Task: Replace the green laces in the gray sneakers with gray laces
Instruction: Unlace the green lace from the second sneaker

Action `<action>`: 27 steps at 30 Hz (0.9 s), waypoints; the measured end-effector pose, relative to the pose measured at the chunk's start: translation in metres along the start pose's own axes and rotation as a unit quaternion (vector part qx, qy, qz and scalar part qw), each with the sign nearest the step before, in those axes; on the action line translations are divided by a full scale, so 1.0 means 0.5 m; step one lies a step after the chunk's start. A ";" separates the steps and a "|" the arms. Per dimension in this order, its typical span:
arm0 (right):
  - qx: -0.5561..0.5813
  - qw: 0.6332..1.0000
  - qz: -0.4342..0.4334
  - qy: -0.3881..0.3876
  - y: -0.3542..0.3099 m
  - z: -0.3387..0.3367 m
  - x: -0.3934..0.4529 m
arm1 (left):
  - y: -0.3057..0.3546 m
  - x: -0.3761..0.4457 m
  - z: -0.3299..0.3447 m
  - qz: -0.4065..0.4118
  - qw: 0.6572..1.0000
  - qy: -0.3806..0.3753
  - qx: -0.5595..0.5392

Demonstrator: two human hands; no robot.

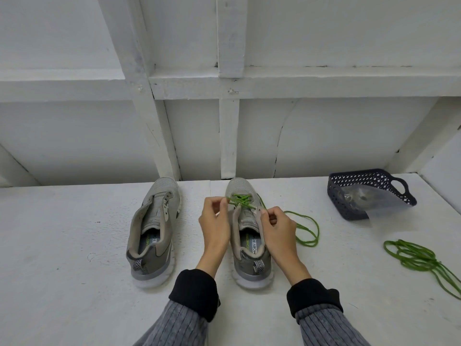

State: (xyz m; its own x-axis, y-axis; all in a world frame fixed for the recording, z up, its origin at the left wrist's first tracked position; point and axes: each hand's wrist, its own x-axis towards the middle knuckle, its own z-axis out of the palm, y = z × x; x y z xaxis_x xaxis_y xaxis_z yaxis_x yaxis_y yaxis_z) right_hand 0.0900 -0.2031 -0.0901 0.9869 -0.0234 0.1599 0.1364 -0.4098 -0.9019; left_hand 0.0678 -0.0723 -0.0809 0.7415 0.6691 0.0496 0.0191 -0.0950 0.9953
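Two gray sneakers stand side by side, toes away from me. The left sneaker [154,231] has no lace. The right sneaker [247,221] still carries a green lace [240,199] through its front eyelets, and a loose length of it loops onto the table at the right [308,233]. My left hand [215,221] pinches the lace at the shoe's left side. My right hand [277,228] pinches the shoe's right eyelet edge with the lace there. A second green lace [414,255] lies in a loose bundle at the far right.
A dark blue perforated basket [361,186] with a clear plastic bag [359,203] inside stands at the back right of the white table [62,233]. A white framed wall rises right behind the shoes.
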 end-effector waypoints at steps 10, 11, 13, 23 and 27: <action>0.015 1.000 -0.004 0.007 0.012 0.007 0.002 | 0.017 0.041 0.015 0.270 0.847 -0.187 0.417; 0.014 1.000 -0.003 0.007 0.013 0.007 0.003 | 0.013 0.045 0.020 0.260 0.846 -0.194 0.422; 0.015 1.000 -0.004 0.005 0.014 0.007 0.002 | 0.003 0.047 0.023 0.232 0.890 -0.200 0.337; 0.029 1.000 -0.006 -0.006 0.007 0.003 -0.002 | 0.041 0.007 -0.023 -0.019 0.971 -0.157 -0.176; 0.027 1.000 -0.007 -0.002 0.011 0.005 -0.001 | 0.043 0.013 -0.016 0.143 0.959 -0.174 0.172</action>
State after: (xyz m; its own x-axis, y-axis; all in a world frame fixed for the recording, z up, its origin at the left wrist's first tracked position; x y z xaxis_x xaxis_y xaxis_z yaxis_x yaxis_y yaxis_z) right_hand 0.0905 -0.2031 -0.0958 0.9851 -0.0142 0.1711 0.1546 -0.3609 -0.9197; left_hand 0.0674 -0.0642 -0.0585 0.9272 0.2984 0.2263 -0.0426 -0.5162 0.8554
